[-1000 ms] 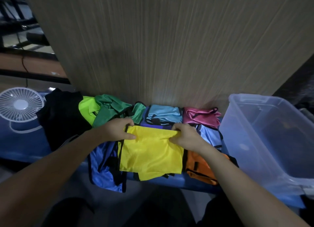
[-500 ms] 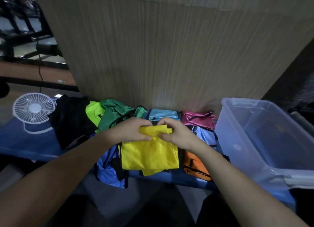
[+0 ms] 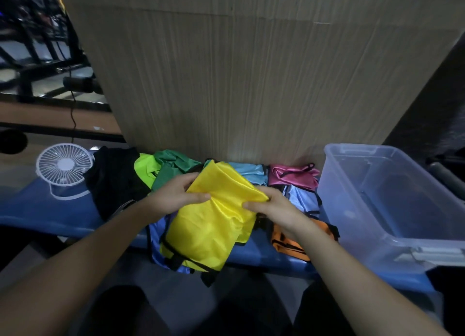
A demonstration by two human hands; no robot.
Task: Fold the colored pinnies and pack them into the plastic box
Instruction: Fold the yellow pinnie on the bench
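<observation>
Head view, looking down at a blue worktop [image 3: 37,209] set against a wood-grain panel [image 3: 251,83].

Both hands grip the yellow pinny [image 3: 211,225] near the middle of the worktop's front edge. Left hand [image 3: 173,194]: thumb lies across the top of the fabric, fingers curled under its left upper edge. Right hand [image 3: 271,207]: thumb on top, fingers curled round the right upper corner. The pinny's upper part is raised and bunched between the two hands; its lower part drapes over the front edge, black trim showing along the bottom.

Under and around it:
- blue pinny [image 3: 157,240] beneath the yellow one, hanging over the front edge to the left
- orange pinny [image 3: 289,245] at the front edge, just right of the yellow one, partly under the right wrist
- pale blue pinny [image 3: 299,197] behind the orange one
- along the back edge, left to right: black cloth [image 3: 113,179], lime green pinny [image 3: 144,167], dark green pinny [image 3: 176,162], light blue folded pinny [image 3: 251,172], pink pinny [image 3: 292,177]

Clear plastic box [image 3: 352,209] sits at the right end of the worktop, open at the top, touching or just beside the pink and pale blue pinnies. No pinny can be made out inside it.

Small white fan [image 3: 64,167] stands near the back left corner, beside the black cloth.
</observation>
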